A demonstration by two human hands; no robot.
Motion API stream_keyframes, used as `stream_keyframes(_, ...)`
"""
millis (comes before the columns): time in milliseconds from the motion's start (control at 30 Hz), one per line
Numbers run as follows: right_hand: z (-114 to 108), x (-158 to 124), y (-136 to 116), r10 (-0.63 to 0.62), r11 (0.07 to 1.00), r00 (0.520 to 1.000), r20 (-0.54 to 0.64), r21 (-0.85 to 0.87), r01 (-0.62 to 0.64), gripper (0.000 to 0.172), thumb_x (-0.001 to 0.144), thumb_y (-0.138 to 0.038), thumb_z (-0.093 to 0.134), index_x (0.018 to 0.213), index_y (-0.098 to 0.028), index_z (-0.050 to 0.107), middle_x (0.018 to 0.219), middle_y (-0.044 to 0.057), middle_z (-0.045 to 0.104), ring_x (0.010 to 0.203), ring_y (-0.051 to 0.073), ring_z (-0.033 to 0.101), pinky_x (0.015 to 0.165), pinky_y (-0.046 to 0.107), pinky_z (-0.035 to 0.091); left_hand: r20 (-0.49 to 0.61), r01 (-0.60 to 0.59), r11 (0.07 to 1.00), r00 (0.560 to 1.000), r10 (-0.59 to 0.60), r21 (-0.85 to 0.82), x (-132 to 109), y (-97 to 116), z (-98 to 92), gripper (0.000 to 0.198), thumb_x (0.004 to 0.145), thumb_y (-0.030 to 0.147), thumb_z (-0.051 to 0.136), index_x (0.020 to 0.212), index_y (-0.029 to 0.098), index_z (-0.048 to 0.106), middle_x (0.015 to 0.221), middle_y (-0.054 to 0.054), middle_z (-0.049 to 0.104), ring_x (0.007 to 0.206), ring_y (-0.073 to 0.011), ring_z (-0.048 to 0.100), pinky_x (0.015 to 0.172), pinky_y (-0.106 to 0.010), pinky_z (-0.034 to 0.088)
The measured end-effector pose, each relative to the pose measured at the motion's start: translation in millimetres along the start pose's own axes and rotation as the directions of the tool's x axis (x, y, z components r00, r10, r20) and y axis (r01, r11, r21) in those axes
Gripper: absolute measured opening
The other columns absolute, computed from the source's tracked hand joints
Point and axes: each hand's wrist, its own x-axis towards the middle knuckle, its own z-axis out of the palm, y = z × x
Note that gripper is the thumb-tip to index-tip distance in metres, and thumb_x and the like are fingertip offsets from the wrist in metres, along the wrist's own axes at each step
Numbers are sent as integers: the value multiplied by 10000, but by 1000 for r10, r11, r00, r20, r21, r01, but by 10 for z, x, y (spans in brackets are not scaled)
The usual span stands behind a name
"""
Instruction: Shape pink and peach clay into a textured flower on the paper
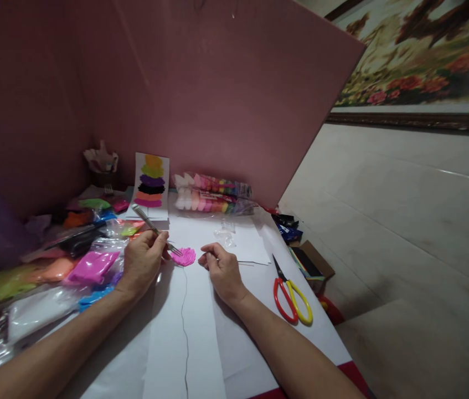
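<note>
My left hand (142, 260) is closed round a metal fork (151, 224), its tines pressed onto the left edge of a flat pink clay piece (184, 256) lying on white paper (201, 332). A thin dark wire (185, 327) runs from the clay down the paper toward me. My right hand (221, 269) rests on the paper just right of the clay, fingers curled together; what they pinch, if anything, is too small to make out.
Red-and-yellow scissors (290, 293) lie to the right. Bags of coloured clay (88, 266) are heaped at the left, packs of clay (213, 194) and a colour card (151, 185) at the back against a pink board (217, 100). The table edge drops to the floor on the right.
</note>
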Motion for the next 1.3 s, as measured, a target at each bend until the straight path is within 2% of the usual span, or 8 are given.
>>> stream_keyframes(67, 3, -3, -4, -3, 998, 1000, 15, 65, 2, 192, 890, -219, 465, 973, -205, 637, 763, 19, 710, 696, 148, 673, 680, 279, 549, -1, 10, 1000, 1000, -10, 15, 2, -3, 2, 295, 801, 435, 576, 629, 196, 563, 505, 16, 605, 454, -140, 551, 447, -241, 441)
stream_keyframes(200, 9, 1, -7, 36, 988, 996, -81, 151, -23, 184, 885, -225, 458, 961, -186, 621, 757, 22, 689, 583, 121, 617, 555, 236, 515, -10, 43, 999, 999, -43, -8, -10, 29, -1, 297, 754, 466, 602, 643, 191, 584, 542, 2, 632, 478, -153, 577, 445, -246, 459)
stream_keyframes(367, -8, -10, -9, -20, 999, 1000, 5, 32, 20, 187, 869, -190, 463, 922, -198, 642, 700, 7, 682, 594, 134, 617, 582, 248, 505, -9, 110, 994, 994, -110, 26, -33, 73, -2, 283, 679, 461, 642, 642, 183, 605, 601, -37, 698, 485, -174, 619, 441, -256, 471)
stream_keyframes(533, -20, -27, -17, -66, 995, 996, 56, -76, 70, 220, 864, -169, 465, 937, -228, 663, 699, -4, 690, 656, 154, 649, 633, 264, 508, 10, 117, 990, 993, -118, 81, -29, 36, 2, 256, 690, 432, 622, 621, 186, 620, 506, -20, 659, 441, -188, 611, 414, -262, 461)
stream_keyframes(767, -18, -23, -2, -65, 993, 995, 70, -93, 71, 232, 858, -147, 458, 931, -233, 661, 698, -12, 685, 641, 147, 630, 623, 256, 493, 12, 111, 984, 993, -114, 141, -21, 58, -26, 200, 679, 346, 616, 549, 200, 572, 415, 16, 594, 352, -152, 533, 370, -243, 403)
stream_keyframes(1300, -18, -15, 6, -46, 991, 996, 74, -119, 54, 224, 859, -146, 466, 926, -234, 660, 714, -16, 694, 649, 147, 628, 629, 258, 487, 24, 110, 980, 993, -115, 168, -3, -9, -10, 180, 662, 347, 612, 561, 202, 576, 447, 12, 607, 365, -147, 533, 387, -247, 393)
